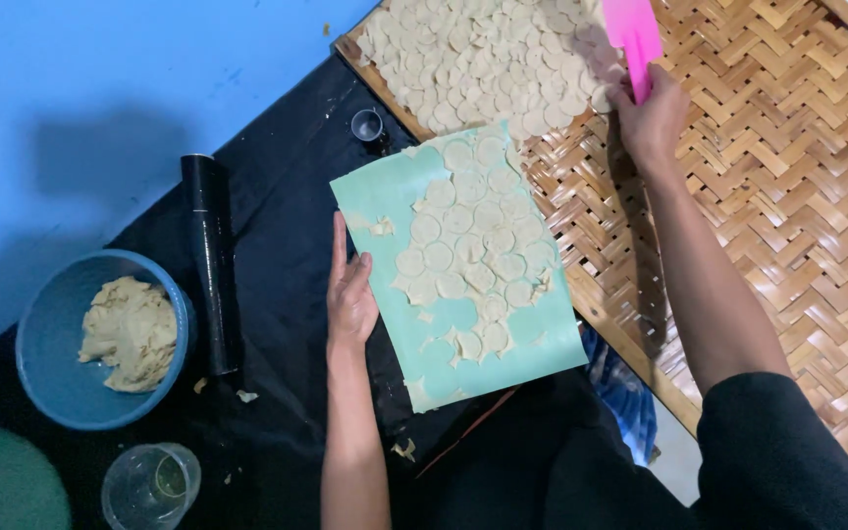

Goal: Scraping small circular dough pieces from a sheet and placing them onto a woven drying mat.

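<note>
Head view showed the right hand [652, 116] gripping a pink plastic scraper [635, 39] up-right of the pale-green sheet of cut dough rounds [463, 265], whose left edge the flat, open left hand [349, 294] steadied.

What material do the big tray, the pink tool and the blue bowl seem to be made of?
Tray: woven bamboo or cane strips, judging by the herringbone weave, tan and slightly glossy.
Pink tool: probably smooth plastic, uniformly bright.
Blue bowl: likely matte plastic; it holds dough.

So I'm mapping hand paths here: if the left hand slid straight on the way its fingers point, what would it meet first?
Probably the small dark cup, though the left hand might graze the green sheet first; depth is unclear.
</note>
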